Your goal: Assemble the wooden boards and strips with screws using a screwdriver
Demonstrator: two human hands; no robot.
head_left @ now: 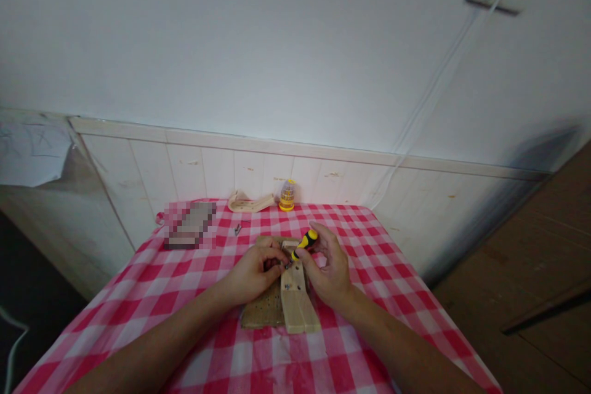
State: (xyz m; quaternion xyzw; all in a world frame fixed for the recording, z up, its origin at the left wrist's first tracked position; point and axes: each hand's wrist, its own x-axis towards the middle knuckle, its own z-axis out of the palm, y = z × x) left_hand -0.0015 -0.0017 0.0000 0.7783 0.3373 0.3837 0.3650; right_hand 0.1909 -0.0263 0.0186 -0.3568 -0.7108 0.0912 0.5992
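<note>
I'm looking down through the head camera at a worktop (258, 363) covered by a red-and-white checked cloth (383, 258), its far edge standing near the white wall (277, 61). Around the middle of it, a worn brown board (262, 313) is lying flat, and a pale wooden piece (300, 311) is resting over the board's right side, its wider end pointing toward the near edge.

I'm seeing the right hand (334, 266) gripping a yellow-and-black screwdriver (305, 244) by the handle, thumb and fingers closing around it. The screwdriver is tilting, its tip pointing down and left toward the pale wooden piece. The left hand (256, 272) is holding its fingertips together right beside that tip; I cannot tell whether they are pinching a screw or the tool's shaft. Nearer the near edge, small dark screws (287, 287) are showing on the pale piece.

Along the far edge, a curved wooden piece (252, 203) is lying left of a yellow tub (287, 198) with a see-through top. Small metal bits (237, 229) are sitting in front of the curved piece. Toward the far left corner, a blocky blur is hiding most of a flat object (190, 226).
</note>
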